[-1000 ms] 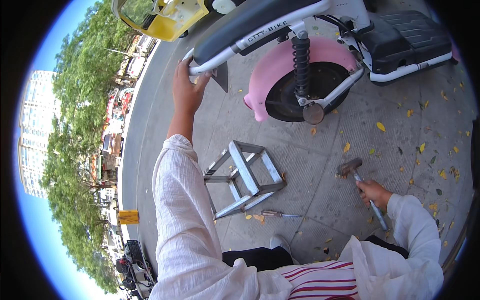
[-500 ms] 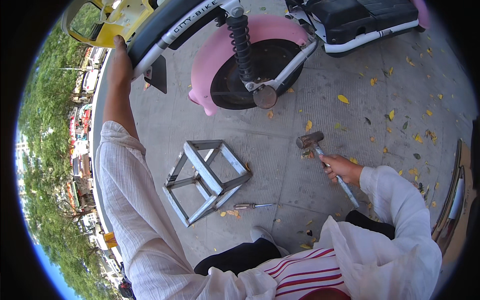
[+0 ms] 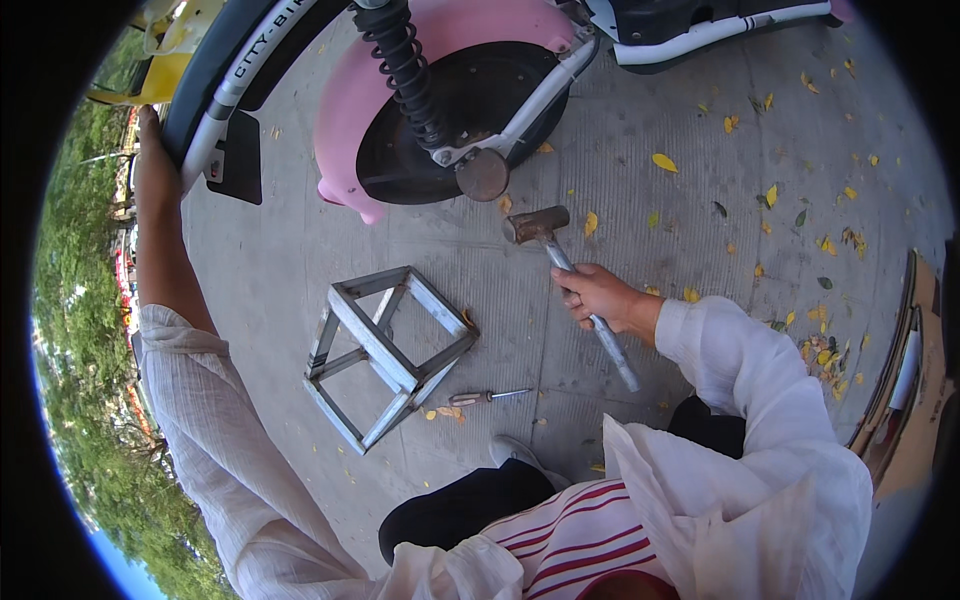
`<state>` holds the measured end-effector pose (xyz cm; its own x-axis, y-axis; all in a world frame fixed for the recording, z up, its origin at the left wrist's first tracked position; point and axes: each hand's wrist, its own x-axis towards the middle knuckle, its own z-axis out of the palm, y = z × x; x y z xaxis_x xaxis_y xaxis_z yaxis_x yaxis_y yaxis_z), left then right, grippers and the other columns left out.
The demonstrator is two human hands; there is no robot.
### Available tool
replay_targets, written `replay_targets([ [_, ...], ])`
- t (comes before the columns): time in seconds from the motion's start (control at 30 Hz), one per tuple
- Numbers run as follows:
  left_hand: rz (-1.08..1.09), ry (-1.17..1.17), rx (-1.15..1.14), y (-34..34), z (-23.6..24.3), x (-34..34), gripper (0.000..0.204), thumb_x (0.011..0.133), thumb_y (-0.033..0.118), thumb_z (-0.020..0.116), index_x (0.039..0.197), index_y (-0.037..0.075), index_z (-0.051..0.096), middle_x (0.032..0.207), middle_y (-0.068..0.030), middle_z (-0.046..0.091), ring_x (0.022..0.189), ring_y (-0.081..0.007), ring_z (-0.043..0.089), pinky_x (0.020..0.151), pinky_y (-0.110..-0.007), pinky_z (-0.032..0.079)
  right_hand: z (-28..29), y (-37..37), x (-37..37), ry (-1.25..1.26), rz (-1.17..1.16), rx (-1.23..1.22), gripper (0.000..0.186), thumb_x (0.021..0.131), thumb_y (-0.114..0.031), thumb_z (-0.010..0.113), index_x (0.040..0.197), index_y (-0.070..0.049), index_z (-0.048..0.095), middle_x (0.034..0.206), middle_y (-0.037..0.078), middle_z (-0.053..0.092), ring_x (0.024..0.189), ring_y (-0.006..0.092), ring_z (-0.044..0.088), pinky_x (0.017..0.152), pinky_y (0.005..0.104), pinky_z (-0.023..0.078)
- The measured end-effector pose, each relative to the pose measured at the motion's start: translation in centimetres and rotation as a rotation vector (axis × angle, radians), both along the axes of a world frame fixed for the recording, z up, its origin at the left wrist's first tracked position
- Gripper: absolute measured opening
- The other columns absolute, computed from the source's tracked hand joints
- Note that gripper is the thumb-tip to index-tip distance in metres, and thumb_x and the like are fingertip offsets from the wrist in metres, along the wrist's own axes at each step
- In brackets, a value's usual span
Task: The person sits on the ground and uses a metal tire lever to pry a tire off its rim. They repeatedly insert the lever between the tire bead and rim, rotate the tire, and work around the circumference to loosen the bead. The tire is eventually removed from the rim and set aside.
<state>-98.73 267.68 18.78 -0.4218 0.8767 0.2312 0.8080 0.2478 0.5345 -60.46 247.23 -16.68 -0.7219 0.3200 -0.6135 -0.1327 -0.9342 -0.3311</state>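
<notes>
My left hand point(image 3: 158, 170) reaches up to the bike's frame at the upper left and grips its edge; part of its fingers is hidden. The electric bike point(image 3: 235, 90) has a white tube with dark padding, a pink fender point(image 3: 340, 125) and a black coil spring point(image 3: 402, 70). A round, rusty cap point(image 3: 482, 175) sits at its wheel's axle. In my right hand point(image 3: 600, 298) is a hammer point(image 3: 537, 224), the fingers wrapped round its grey metal handle. Its rusty head hangs just right of and below the cap, apart from it.
A welded metal frame stand point(image 3: 372, 345) rests on the paving at centre left. A screwdriver point(image 3: 490, 397) lies beside it, near my shoe point(image 3: 520, 455). Yellow leaves point(image 3: 664, 162) are scattered at the right. Flattened cardboard point(image 3: 915, 400) stands at the right edge.
My right hand has carried the hammer up and left, closer to the wheel's axle cap. The whole view has shifted, so the bike appears farther left. My left hand stays on the bike.
</notes>
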Motion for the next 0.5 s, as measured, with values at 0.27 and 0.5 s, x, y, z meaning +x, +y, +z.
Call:
replay_targets([
  [0.27, -0.007, -0.036, 0.086, 0.4, -1.0, 2.9, 0.068, 0.097, 0.055, 0.033, 0.135, 0.001, 0.049, 0.114, -0.0180, 0.062, 0.102, -0.0194, 0.059, 0.096, -0.029, 0.038, -0.4, 1.8, -0.8, 0.160, -0.211, -0.211, 0.028, 0.098, -0.038, 0.051, 0.083, -0.016, 0.042, 0.062, -0.009, 0.036, 0.048, 0.0030, 0.035, 0.049, 0.0241, 0.035],
  [0.5, 0.018, 0.557, -0.016, 0.9, -1.4, -1.5, 0.068, 0.095, 0.055, 0.018, 0.139, 0.010, 0.042, 0.125, -0.0235, 0.057, 0.119, -0.0380, 0.052, 0.100, -0.041, 0.036, -0.5, -1.1, 0.2, -0.015, -0.048, -0.073, 0.025, 0.098, -0.035, 0.051, 0.086, -0.015, 0.044, 0.064, -0.009, 0.037, 0.047, 0.0015, 0.034, 0.047, 0.0214, 0.033],
])
